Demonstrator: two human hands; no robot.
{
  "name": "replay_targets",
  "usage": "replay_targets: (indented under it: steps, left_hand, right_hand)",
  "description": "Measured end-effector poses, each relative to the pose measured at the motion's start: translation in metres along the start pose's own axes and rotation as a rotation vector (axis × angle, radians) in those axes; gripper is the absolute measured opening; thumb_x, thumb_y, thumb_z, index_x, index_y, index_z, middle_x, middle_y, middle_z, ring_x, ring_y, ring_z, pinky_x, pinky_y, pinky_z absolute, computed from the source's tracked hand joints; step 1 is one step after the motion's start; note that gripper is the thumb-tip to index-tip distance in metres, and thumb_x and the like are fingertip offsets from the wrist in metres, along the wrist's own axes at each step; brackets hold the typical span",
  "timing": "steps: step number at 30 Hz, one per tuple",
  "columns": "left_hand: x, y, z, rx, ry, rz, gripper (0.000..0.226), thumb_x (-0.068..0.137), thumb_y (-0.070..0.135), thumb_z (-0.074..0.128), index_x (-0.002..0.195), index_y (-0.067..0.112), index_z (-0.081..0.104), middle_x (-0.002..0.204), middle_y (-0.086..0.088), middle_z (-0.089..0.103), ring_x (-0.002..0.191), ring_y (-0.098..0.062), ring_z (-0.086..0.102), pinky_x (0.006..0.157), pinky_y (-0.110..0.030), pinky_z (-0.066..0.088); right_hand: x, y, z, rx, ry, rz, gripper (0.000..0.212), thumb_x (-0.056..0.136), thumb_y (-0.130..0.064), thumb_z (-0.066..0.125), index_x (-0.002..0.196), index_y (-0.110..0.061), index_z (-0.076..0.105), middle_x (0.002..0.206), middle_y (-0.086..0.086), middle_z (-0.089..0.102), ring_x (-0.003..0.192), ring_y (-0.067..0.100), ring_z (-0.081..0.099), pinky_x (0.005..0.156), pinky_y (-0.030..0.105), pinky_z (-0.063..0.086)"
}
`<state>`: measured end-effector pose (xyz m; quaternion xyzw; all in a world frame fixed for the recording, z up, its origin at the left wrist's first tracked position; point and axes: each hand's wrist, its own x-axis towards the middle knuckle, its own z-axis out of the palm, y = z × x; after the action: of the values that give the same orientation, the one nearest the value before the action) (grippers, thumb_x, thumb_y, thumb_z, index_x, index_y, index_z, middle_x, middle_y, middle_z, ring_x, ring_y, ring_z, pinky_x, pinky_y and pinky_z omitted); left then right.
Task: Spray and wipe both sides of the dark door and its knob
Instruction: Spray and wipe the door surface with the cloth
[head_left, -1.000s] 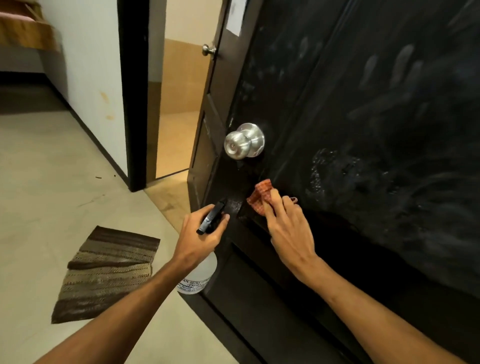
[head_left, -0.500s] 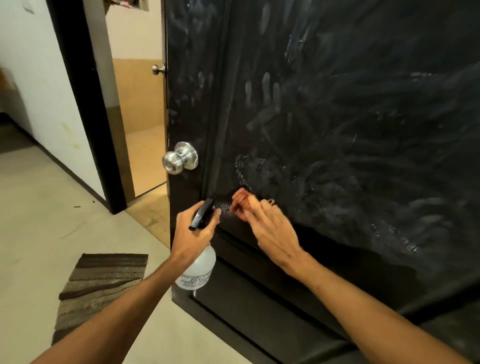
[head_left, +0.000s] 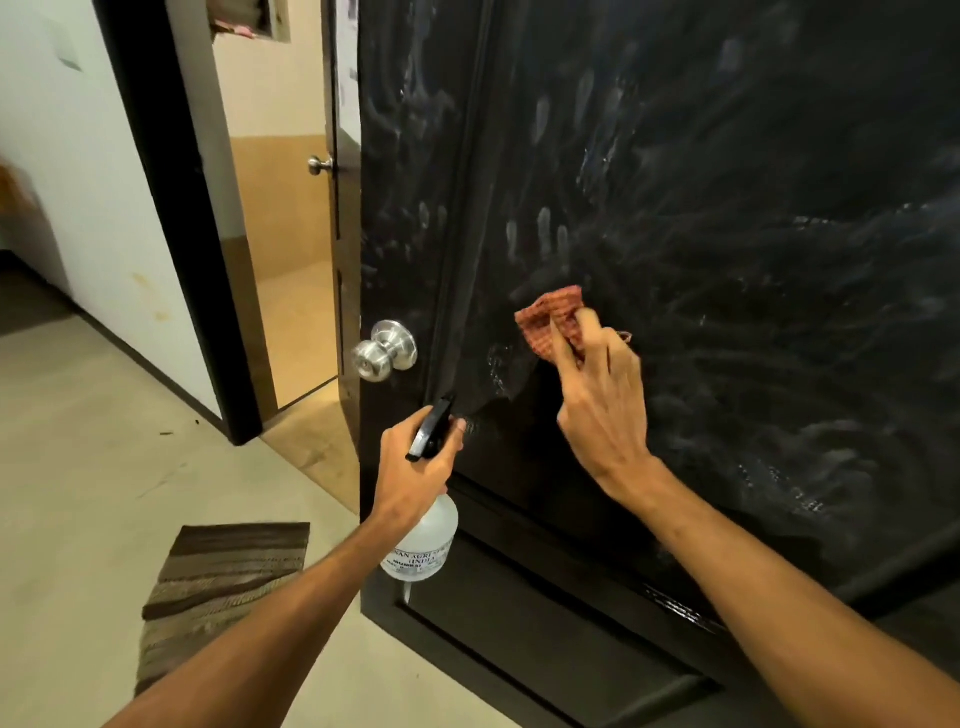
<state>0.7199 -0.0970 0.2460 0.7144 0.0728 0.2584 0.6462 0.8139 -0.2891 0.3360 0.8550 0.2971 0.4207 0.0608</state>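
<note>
Mat (head_left: 223, 587) lies nearest, on the floor at left. Just beyond it, the left hand (head_left: 415, 467) grips a spray bottle (head_left: 421, 540) by its black trigger head, the nozzle close to the door (head_left: 753, 260). To the right, the right hand (head_left: 602, 410) holds a bunched red cloth (head_left: 550, 322) pressed against the panel. Smears and fingermarks cover this face, so wiping looks midway. The knob (head_left: 384, 351), left of the cloth, seems not yet wiped. The far side is hidden and probably remains to do.
</note>
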Motion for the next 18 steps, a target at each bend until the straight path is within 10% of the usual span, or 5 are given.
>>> replay_targets:
  steps: [6, 13, 18]
  left_hand:
    - [0.020, 0.003, -0.030, 0.027, -0.018, 0.016, 0.009, 0.099, 0.022, 0.072, 0.091, 0.017, 0.071, 0.077, -0.014, 0.070, 0.049, -0.015, 0.060, 0.041, -0.028, 0.050]
    - [0.044, 0.001, -0.066, 0.009, -0.082, 0.025, 0.006, 0.099, 0.018, 0.072, 0.093, 0.015, 0.071, 0.077, -0.011, 0.072, 0.049, -0.009, 0.060, 0.042, -0.026, 0.051]
    - [0.045, 0.018, -0.057, -0.015, -0.105, 0.008, 0.020, 0.095, 0.014, 0.075, 0.085, 0.028, 0.066, 0.074, 0.008, 0.073, 0.047, -0.015, 0.058, 0.041, -0.034, 0.050]
  right_hand:
    - [-0.032, -0.057, 0.052, -0.150, -0.477, -0.558, 0.052, 0.097, -0.016, 0.044, 0.147, -0.009, 0.052, 0.159, 0.018, 0.031, 0.128, 0.032, 0.044, 0.107, 0.042, 0.044]
    - [0.068, -0.057, 0.023, -0.099, -0.041, -0.196, 0.059, 0.084, 0.002, 0.044, 0.142, -0.004, 0.049, 0.152, 0.018, 0.042, 0.117, 0.034, 0.048, 0.094, 0.043, 0.041]
    - [0.000, -0.066, 0.048, -0.137, -0.274, -0.502, 0.051, 0.090, -0.014, 0.063, 0.141, -0.011, 0.060, 0.153, 0.019, 0.036, 0.121, 0.034, 0.046, 0.097, 0.042, 0.049]
